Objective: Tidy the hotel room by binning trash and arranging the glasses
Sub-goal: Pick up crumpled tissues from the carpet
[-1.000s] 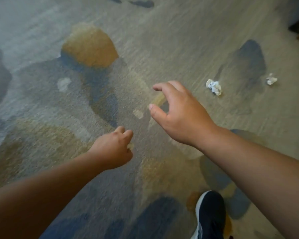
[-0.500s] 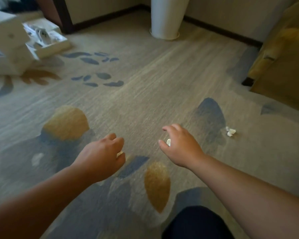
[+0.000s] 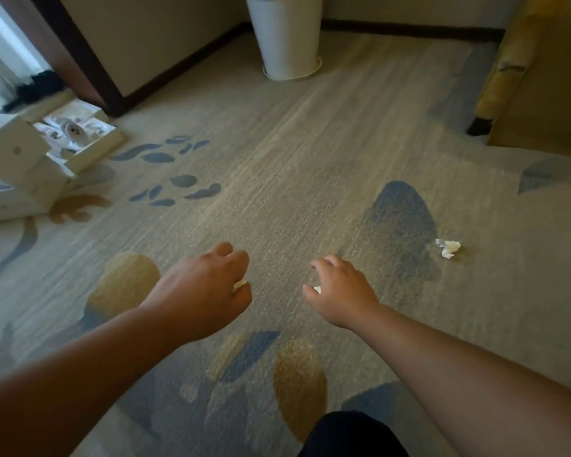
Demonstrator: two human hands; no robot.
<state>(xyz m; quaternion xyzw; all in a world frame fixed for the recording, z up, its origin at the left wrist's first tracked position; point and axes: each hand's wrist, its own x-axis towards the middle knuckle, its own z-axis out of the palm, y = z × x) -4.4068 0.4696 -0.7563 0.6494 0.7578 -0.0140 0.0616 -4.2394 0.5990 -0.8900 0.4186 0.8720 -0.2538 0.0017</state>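
A crumpled tissue lies on the carpet at mid-right, at the right edge of a blue-grey patch in the pattern and well apart from both hands. The left hand hovers over the carpet near the middle, knuckles up. Its grip is curled round a white scrap, of which only a small bit shows between thumb and fingers. The right hand is just beside it to the right, its grip pinching a second white scrap between thumb and bent fingers. Most of that scrap is hidden too. At the far middle a white bin stands on the carpet near the wall. At the far left sits an open white box with pale things inside. A yellow armchair fills the far right corner. A dark trouser leg shows at the near edge.
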